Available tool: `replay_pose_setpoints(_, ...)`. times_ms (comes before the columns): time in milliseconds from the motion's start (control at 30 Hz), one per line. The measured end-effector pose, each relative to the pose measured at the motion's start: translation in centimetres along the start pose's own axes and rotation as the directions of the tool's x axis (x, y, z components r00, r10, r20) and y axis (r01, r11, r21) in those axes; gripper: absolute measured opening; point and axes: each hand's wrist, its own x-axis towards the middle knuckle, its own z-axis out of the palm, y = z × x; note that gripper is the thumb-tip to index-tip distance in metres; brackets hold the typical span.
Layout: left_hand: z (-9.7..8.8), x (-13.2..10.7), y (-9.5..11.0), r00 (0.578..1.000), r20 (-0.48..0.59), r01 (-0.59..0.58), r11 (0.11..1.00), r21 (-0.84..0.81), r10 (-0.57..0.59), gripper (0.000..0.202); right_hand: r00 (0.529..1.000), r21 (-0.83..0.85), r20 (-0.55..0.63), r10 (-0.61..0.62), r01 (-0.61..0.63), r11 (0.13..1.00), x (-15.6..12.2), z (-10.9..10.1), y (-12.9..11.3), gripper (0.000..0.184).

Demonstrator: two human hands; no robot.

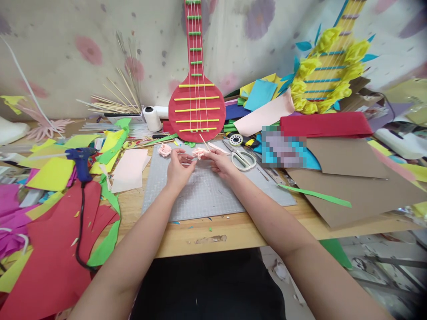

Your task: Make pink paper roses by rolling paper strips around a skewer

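Observation:
A small ruffled pink paper flower (199, 154) is in the fingers of my right hand (222, 164), above the grey cutting mat (213, 195). A thin stick (204, 142) slants up from beside those fingertips; its lower end is hidden. My left hand (181, 169) is just left of the flower, its fingers bent and thumb apart, with nothing visible in it. Another pink paper flower (164, 150) lies on the mat by my left hand. White-handled scissors (243, 161) rest to the right of my right hand.
Behind the mat stands a red paper lute (196, 109); a yellow one with flowers (322, 75) leans at right. A blue glue gun (82, 160) with a black cord lies left among paper scraps. Brown cardboard (353, 191) covers the right side. Bamboo sticks (113, 106) stand behind.

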Motion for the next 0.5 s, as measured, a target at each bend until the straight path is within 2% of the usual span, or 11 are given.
replay_pose_setpoints(67,0.10,-0.26,0.28,0.998,-0.010,-0.054,0.998,0.031,0.054,0.043,1.000,-0.004,-0.001,0.000,0.000,1.000,0.00,-0.07,-0.06,0.021)
replay_pose_setpoints(333,0.80,-0.46,0.60,0.999,-0.038,-0.013,1.000,-0.013,0.012,0.037,1.000,-0.024,-0.027,0.005,-0.005,1.000,-0.14,0.11,-0.06,0.024)
replay_pose_setpoints(500,0.59,-0.28,0.00,0.987,0.047,-0.156,0.982,0.112,0.151,0.038,0.999,-0.025,-0.037,0.016,-0.017,1.000,-0.19,0.22,-0.09,0.021)
